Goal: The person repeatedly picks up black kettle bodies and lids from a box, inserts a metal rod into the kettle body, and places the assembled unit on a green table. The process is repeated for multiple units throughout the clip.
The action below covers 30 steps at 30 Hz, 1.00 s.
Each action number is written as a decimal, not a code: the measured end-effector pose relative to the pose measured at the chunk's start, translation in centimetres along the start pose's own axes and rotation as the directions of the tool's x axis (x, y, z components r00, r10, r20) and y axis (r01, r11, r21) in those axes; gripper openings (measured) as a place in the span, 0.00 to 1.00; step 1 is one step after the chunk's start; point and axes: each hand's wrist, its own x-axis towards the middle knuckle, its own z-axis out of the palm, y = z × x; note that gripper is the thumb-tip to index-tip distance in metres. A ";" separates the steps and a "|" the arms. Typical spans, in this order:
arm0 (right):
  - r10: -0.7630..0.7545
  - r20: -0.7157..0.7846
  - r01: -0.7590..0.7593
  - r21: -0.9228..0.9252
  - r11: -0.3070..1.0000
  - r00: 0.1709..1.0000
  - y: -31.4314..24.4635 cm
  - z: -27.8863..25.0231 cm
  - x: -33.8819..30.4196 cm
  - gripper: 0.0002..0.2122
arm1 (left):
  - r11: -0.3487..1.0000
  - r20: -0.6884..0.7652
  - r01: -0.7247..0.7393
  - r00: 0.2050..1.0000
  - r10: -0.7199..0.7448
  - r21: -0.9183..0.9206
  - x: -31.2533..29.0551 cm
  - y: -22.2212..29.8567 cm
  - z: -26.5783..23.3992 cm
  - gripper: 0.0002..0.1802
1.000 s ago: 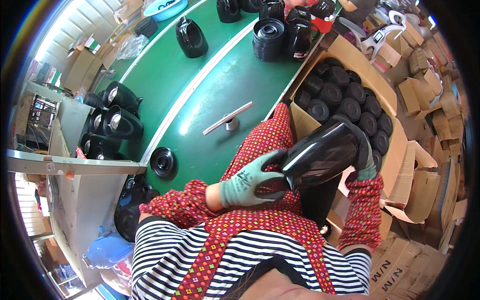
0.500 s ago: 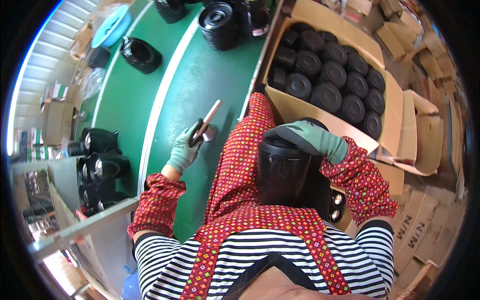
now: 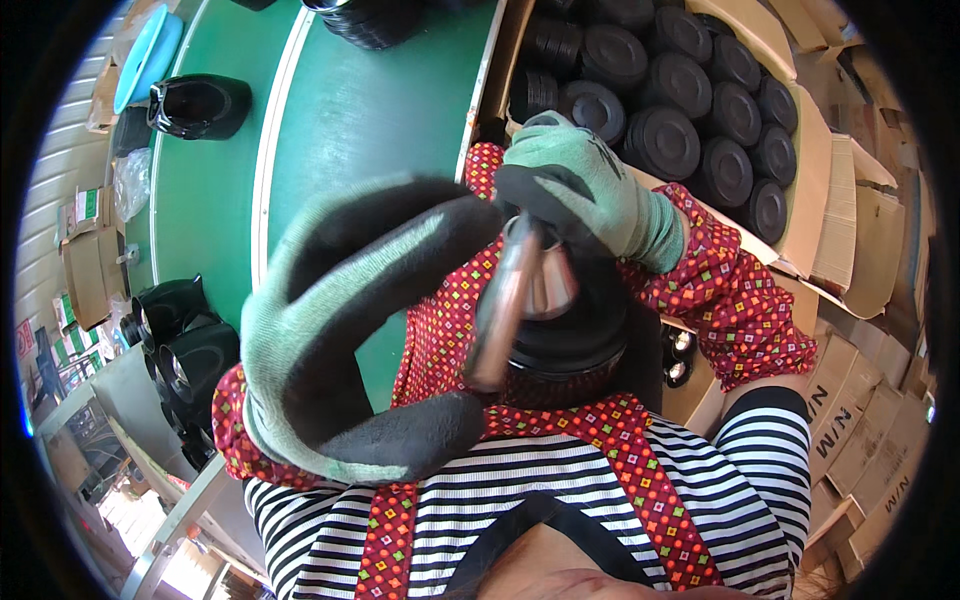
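Observation:
My left hand [image 3: 350, 310], in a green glove with a dark palm, is raised close to the view. Its fingers are curved wide apart, and the thumb overlaps the lower end of a flat, shiny pinkish bar [image 3: 497, 320]. That bar is blurred; a silvery metal piece [image 3: 552, 285] shows beside it. My right hand [image 3: 585, 190], gloved alike, has its fingers closed at the bar's upper end. Below the bar stands a black cylindrical container [image 3: 570, 350] at my lap, partly hidden by bar and hands.
A cardboard box [image 3: 800, 180] of round black pieces [image 3: 665, 140] stands at the right. The green belt [image 3: 370, 120] carries a shiny black housing [image 3: 200, 105] and stacked black discs [image 3: 370, 20]. More black housings [image 3: 195, 360] sit at the left, by a blue basin [image 3: 148, 55].
My left hand has come from over the belt toward my body, bringing the bar along. My right hand has moved up and left from the container's top to the bar. The view has shifted.

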 end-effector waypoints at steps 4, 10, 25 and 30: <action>0.215 -0.003 -0.197 0.392 0.899 0.977 2.3 4.0 -5.1 0.18 | 0.866 0.046 -0.479 0.871 0.489 -0.143 5.1 -3.9 3.6 0.28; -0.066 -0.012 0.064 0.444 0.894 0.998 0.5 2.3 -3.2 0.12 | 0.933 0.138 -0.316 0.945 0.295 0.170 6.6 0.9 12.5 0.22; -0.034 0.221 -0.218 0.973 0.072 0.975 -3.0 4.2 2.0 0.20 | 0.898 0.212 -0.119 0.977 0.030 0.423 7.2 3.9 16.0 0.24; -0.032 0.045 -0.035 0.964 0.264 0.998 -0.9 7.1 -0.1 0.10 | 0.953 0.181 -0.187 0.973 0.145 0.240 7.6 2.3 15.2 0.23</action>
